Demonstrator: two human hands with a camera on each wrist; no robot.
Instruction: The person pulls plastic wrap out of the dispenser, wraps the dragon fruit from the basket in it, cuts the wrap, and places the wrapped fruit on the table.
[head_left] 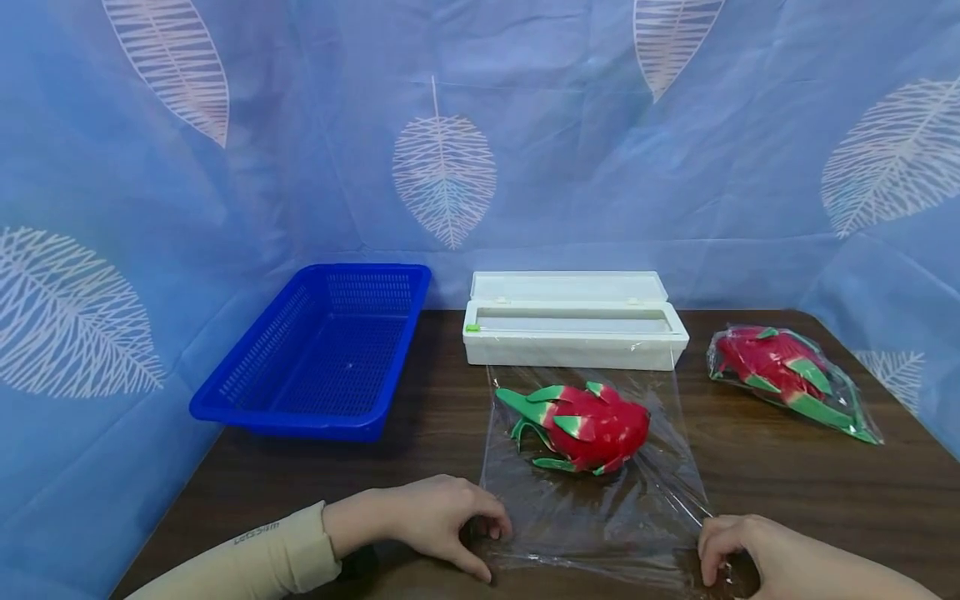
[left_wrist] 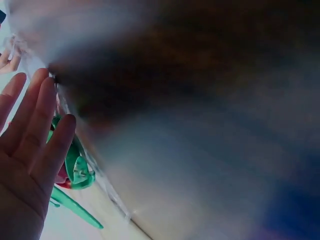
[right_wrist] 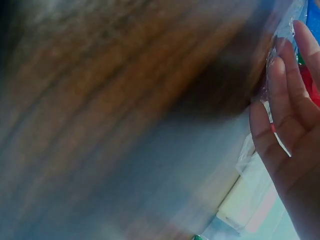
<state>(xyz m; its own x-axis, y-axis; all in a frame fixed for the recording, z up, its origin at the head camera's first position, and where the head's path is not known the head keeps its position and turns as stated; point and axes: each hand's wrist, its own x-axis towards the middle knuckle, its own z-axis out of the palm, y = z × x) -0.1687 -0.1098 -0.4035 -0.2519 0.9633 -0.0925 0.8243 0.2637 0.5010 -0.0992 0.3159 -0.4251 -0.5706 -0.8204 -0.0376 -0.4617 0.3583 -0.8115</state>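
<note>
A red and green dragon fruit [head_left: 592, 425] lies on a sheet of clear cling film [head_left: 600, 525] spread across the table. The film runs from a white cling film dispenser [head_left: 577, 346] whose lid is raised. At the film's near left corner, my left hand [head_left: 442, 521] touches it with the fingertips, thumb spread apart. My right hand [head_left: 742, 554] pinches the near right corner, where the film is creased; its thumb is mostly hidden. The left wrist view shows the left fingers [left_wrist: 37, 120] extended beside the film edge. Film gathers at the right fingertips [right_wrist: 277, 65] in the right wrist view.
A blue plastic basket [head_left: 300, 417] with nothing in it stands at the back left. Another dragon fruit [head_left: 780, 362], wrapped in clear film, lies at the right. Behind the dark wooden table [head_left: 420, 450] hangs a blue leaf-patterned cloth [head_left: 555, 183].
</note>
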